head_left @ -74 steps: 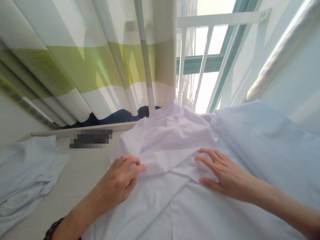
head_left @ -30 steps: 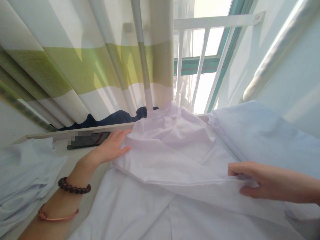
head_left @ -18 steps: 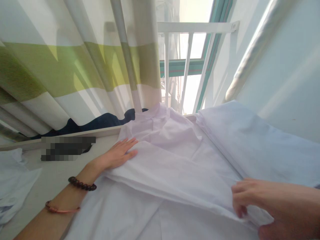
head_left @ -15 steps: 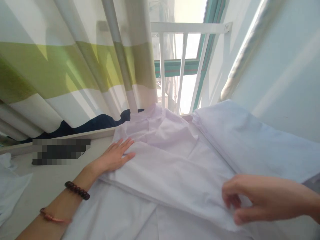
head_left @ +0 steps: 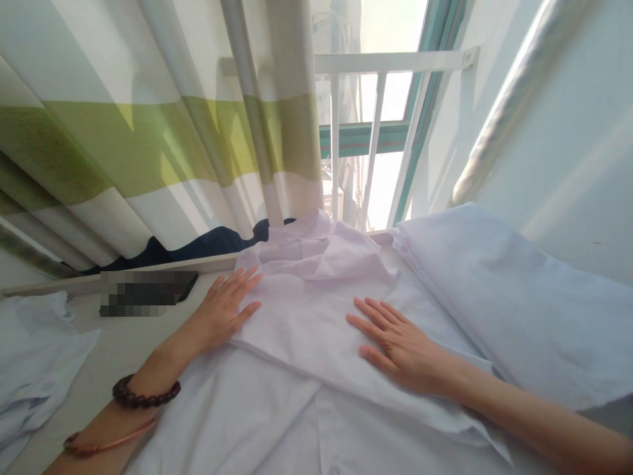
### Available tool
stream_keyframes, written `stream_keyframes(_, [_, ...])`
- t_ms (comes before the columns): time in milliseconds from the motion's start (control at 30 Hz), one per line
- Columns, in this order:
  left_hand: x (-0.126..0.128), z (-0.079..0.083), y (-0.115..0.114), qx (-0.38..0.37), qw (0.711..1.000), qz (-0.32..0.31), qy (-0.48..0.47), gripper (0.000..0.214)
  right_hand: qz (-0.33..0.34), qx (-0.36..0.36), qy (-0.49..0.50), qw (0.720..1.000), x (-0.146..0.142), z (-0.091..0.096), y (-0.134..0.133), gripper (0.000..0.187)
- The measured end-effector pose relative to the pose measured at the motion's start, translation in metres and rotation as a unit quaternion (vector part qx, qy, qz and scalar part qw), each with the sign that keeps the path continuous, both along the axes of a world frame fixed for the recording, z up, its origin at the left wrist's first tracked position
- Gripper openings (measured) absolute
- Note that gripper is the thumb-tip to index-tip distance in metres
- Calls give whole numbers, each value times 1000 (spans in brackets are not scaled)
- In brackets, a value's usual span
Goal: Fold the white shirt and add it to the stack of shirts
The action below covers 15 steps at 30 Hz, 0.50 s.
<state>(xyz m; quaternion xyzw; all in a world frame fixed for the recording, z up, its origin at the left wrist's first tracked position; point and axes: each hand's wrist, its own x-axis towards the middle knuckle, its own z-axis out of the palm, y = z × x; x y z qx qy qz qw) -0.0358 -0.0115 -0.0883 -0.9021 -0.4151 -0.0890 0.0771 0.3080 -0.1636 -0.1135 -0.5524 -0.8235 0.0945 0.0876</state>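
Observation:
A white garment [head_left: 291, 316], apparently a shirt or coat, lies spread over the surface in front of me, with one long panel or sleeve folded across it. On the left edge of that panel, my left hand [head_left: 225, 307] rests flat with its fingers spread. My right hand [head_left: 395, 343] lies palm down on the folded panel, fingers stretched out toward the upper left. Neither hand grips the cloth. The garment's far end, crumpled near the window side, reaches the ledge.
A folded white cloth [head_left: 514, 297] lies along the right wall. More white clothing [head_left: 30, 369] sits at the left. A dark, blurred-out flat object [head_left: 148, 293] is beside my left hand. Beyond the raised edge hang a white-and-green curtain [head_left: 198, 138] and a white railing [head_left: 395, 63].
My right hand has moved left and away from me, going from curled fingers near the garment's right edge to lying flat on it. My left hand stays nearly in place. The view has shifted slightly.

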Motion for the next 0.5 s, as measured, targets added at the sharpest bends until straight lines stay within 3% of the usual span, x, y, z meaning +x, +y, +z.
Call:
stream_keyframes(67, [-12, -8, -31, 43, 999, -22, -7, 55, -12, 6, -7, 1000, 7, 0, -8, 57])
stream_keyframes(200, [-32, -28, -79, 32, 999, -38, 18, 64, -61, 41, -8, 997, 17, 5, -21, 57])
stream_keyframes(333, [-47, -40, -86, 24, 997, 63, -22, 69, -140, 48, 1, 989, 29, 6, -26, 54])
stream_keyframes(500, [-55, -50, -87, -6, 992, 121, -34, 78, -153, -37, 24, 987, 58, 2, -29, 26])
